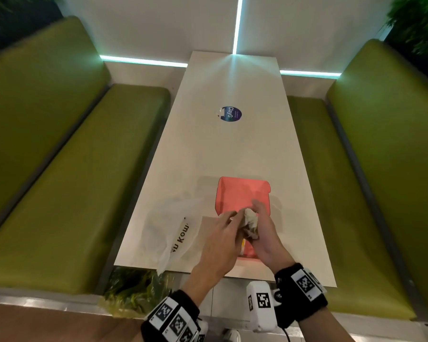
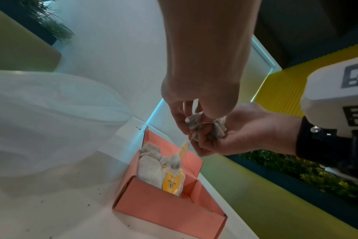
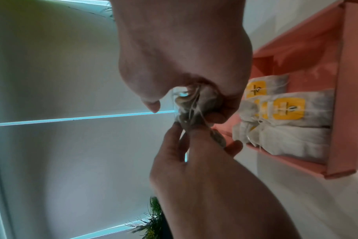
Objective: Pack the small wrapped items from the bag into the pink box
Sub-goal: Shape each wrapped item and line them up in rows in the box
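Observation:
The open pink box (image 1: 242, 191) lies on the white table near its front edge. Several tea bags (image 2: 153, 169) with yellow tags (image 3: 288, 108) lie inside it. Just above the box's near end, my right hand (image 1: 258, 218) cups a crumpled bundle of wrapped tea bags (image 1: 250, 219), also clear in the left wrist view (image 2: 206, 127). My left hand (image 1: 229, 218) reaches in from the left and pinches part of that bundle (image 3: 194, 106). One bag with a yellow tag (image 2: 183, 148) dangles on a string towards the box. The white plastic bag (image 1: 166, 225) lies to the left.
A brown paper piece (image 1: 209, 225) lies between the plastic bag and the box. A round dark sticker (image 1: 230, 114) sits mid-table. Green benches (image 1: 84, 169) flank both sides of the table (image 1: 232, 149). A bag of leafy greens (image 1: 134, 290) hangs below the front edge.

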